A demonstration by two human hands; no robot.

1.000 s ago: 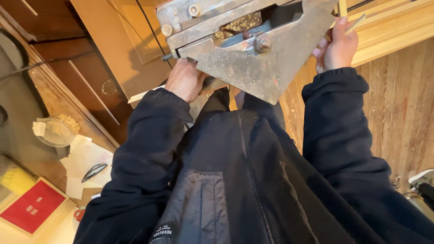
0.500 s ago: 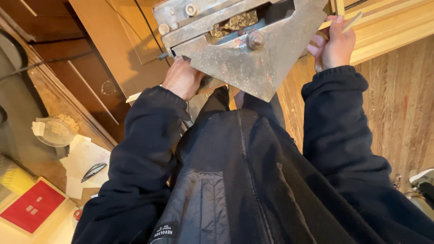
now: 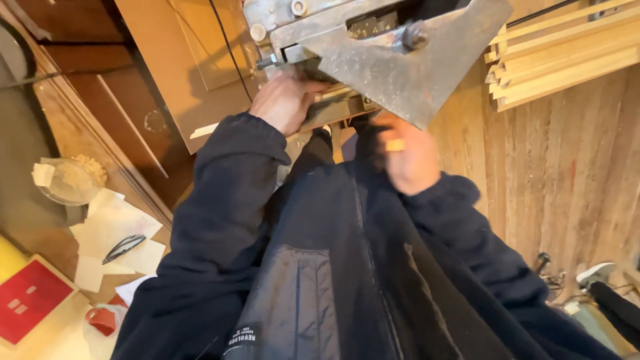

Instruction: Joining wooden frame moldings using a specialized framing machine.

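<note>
Overhead, at twelve o'clock, a heavy grey metal plate [image 3: 393, 73] with bolts and a triangular lower edge was held up against the wooden boards [image 3: 200, 60]. The left hand [image 3: 287, 100] sat at its eleven o'clock corner, fingers curled under the plate's lower bracket and closed on it, bearing it up. The right hand [image 3: 407, 157] hung just below the plate's point, toward one o'clock of the dark jacket [image 3: 320, 267]; it was blurred, and whether it was open or closed could not be told. A small pale yellow piece [image 3: 395, 145] showed at its fingers, too smeared to name.

To nine o'clock, a table [image 3: 40, 220] carried a clear bowl [image 3: 67, 183], loose sheets of paper [image 3: 113, 227], and a red card [image 3: 30, 300] further toward seven. A stack of light wooden slats [image 3: 567, 57] lay at two o'clock.

As a judgement: only one hand appeared to carry the plate, so it could tip about that corner and swing its pointed edge down toward the right hand or chest. The grip near the bracket also risked a pinch if the plate shifted. The small piece could easily slip from the moving fingers and drop out of sight to the floor.
</note>
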